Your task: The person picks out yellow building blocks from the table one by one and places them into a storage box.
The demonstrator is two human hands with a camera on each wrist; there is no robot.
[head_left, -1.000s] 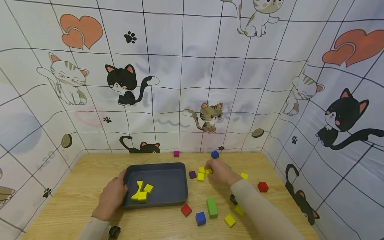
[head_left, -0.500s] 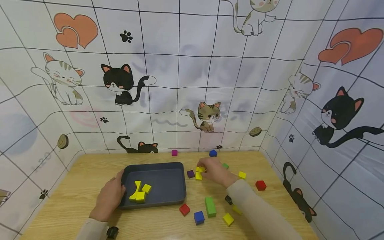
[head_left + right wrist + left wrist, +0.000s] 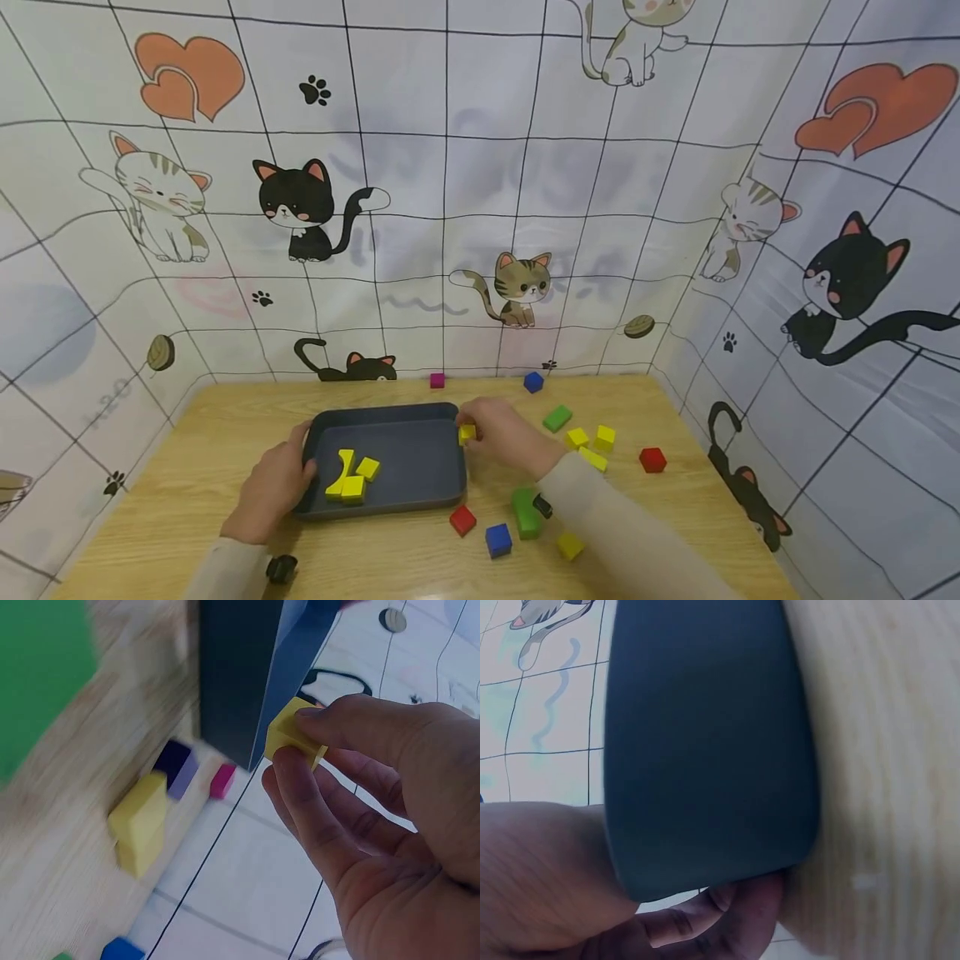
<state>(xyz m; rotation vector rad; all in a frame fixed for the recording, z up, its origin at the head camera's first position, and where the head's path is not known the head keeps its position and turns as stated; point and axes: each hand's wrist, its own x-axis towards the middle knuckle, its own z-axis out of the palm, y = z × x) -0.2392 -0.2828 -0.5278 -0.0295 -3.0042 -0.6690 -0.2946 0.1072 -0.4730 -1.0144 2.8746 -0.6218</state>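
The right hand [image 3: 504, 435] pinches a small yellow wooden cube [image 3: 467, 432] between thumb and fingertips, holding it at the right rim of the dark grey rectangular plastic tray [image 3: 408, 417], just over the tray's near-right corner (the right wrist view shows the cube [image 3: 294, 736] gripped right against the tray's edge [image 3: 240, 682]). The left hand [image 3: 272, 492] grips the tray's left wall, its fingers curled under the rim, as the left wrist view shows [image 3: 705, 922]. Inside the tray, toward its left side, lie three yellow blocks [image 3: 349, 477], touching one another. On the light wooden table [image 3: 187, 467] to the right of the tray are scattered blocks: a green block [image 3: 557, 417], two yellow cubes [image 3: 591, 437], a red cube [image 3: 652, 459], and nearer the person a red cube [image 3: 462, 520] and a blue cube [image 3: 498, 540].
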